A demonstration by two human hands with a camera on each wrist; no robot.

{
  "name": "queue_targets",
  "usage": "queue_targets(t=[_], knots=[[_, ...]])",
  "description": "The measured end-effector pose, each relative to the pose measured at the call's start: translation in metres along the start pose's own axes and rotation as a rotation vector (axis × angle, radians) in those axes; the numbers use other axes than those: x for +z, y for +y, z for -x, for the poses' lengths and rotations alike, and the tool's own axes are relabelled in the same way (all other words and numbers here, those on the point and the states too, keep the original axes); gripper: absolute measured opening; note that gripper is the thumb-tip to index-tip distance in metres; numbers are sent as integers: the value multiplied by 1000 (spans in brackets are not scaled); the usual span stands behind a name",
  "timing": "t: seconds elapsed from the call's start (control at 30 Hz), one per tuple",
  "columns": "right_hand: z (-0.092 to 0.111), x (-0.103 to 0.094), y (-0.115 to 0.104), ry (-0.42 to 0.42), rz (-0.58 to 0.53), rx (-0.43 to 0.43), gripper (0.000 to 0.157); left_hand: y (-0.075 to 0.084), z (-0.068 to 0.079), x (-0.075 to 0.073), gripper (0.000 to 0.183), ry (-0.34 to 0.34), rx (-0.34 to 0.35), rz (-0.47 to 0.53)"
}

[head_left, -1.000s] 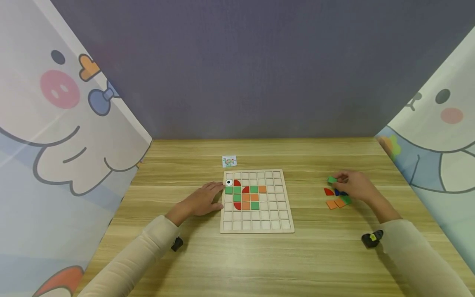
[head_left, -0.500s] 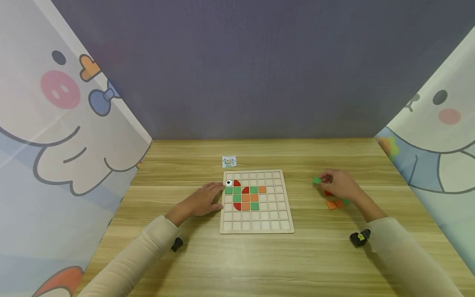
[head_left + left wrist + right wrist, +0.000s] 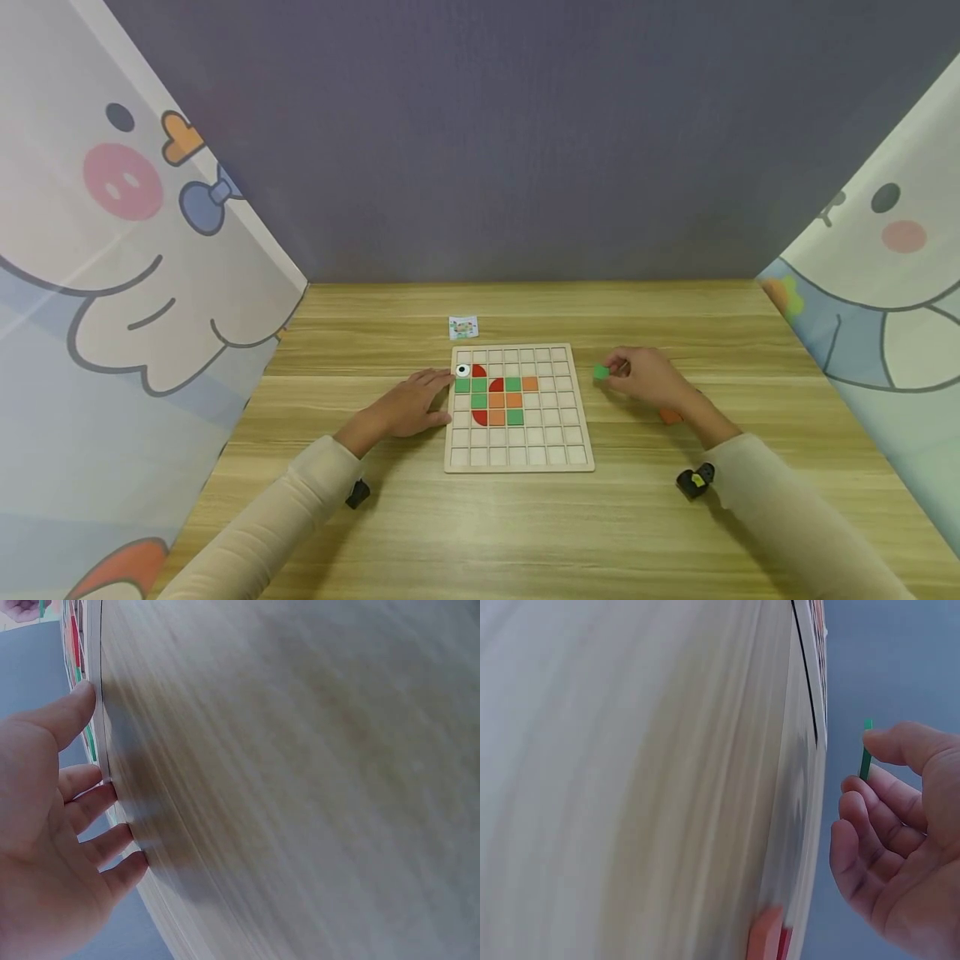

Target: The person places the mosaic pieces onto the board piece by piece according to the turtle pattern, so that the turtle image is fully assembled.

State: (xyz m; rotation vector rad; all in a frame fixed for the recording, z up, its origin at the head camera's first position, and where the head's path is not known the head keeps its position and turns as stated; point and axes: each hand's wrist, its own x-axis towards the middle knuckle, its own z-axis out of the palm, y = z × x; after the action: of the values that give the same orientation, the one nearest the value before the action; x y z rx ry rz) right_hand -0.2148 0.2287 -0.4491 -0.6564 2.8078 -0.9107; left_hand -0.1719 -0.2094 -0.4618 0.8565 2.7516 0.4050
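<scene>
A light wooden grid board [image 3: 552, 457] lies on the table with green, orange and red tiles set in its cells, plus a white tile with an eye [image 3: 462, 370] near its upper left. My left hand [image 3: 407, 406] rests by the board's left edge, its thumb and fingertips touching the rim; in the left wrist view its fingers are extended. To the right of the board, my right hand [image 3: 647, 377] pinches a green square tile [image 3: 601, 372] between thumb and fingers. The right wrist view shows that green tile [image 3: 866, 754] edge-on, held above the table.
A small printed card [image 3: 463, 327] lies behind the board. An orange tile [image 3: 670, 416] shows partly beneath the right forearm, which hides most of the loose pieces. A dark upright panel [image 3: 525, 150] stands at the table's back edge.
My right hand has moved left from the loose pieces towards the board, carrying the green tile. The left hand has stayed in place at the board's edge.
</scene>
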Motion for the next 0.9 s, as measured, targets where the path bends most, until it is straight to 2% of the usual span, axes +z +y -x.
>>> queue_targets(t=[0.27,0.47,0.7,0.9], knots=[[-12,18,-21,-34,-27,-78,21,-1,1,0,71,0,6,-8],[-19,31,-39,-89,-38,-107,20,0,1,-1,71,-9,6,6],[-27,47,-52,-118,-5,-191,17,-1,1,0,70,7,20,5],[-30,55,-63,-132,23,-192,17,-1,1,0,70,2,18,4]])
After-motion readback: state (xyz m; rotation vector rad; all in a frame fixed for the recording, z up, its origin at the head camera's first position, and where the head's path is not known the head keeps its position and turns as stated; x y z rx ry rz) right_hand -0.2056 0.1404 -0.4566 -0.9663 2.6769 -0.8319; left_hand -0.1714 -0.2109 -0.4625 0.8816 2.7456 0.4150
